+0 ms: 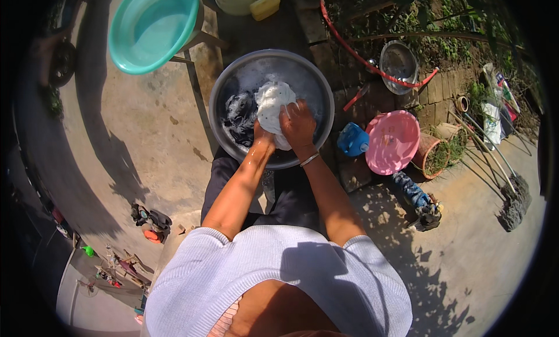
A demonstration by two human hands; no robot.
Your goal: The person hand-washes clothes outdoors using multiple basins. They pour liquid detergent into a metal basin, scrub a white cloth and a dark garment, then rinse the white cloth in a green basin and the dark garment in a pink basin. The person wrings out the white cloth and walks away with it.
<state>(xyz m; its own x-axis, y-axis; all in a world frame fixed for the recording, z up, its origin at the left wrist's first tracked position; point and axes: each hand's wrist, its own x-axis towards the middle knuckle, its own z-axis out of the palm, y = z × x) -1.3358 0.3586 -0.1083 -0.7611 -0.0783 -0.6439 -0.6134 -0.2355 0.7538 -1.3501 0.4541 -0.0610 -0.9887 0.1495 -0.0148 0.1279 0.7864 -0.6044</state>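
A large metal basin (216, 83) of soapy water stands in front of my knees. Bunched up in its middle is a wet white cloth (275, 101) with small dark specks. My right hand (297, 124) is closed on the right side of this cloth, fingers curled into it; a bangle circles that wrist. At the cloth's lower left, my left hand (264, 137) holds its edge, its fingers partly hidden by the folds. Dark wet cloth (240, 117) floats in the water to the left, next to my left hand.
A turquoise tub (121, 46) rests on a stool at the upper left. On the right are a blue jug (351, 140), a pink basin (396, 143), a metal pan (399, 60), a red hose (345, 44) and a mop (515, 203). A yellow container (265, 6) lies beyond the basin.
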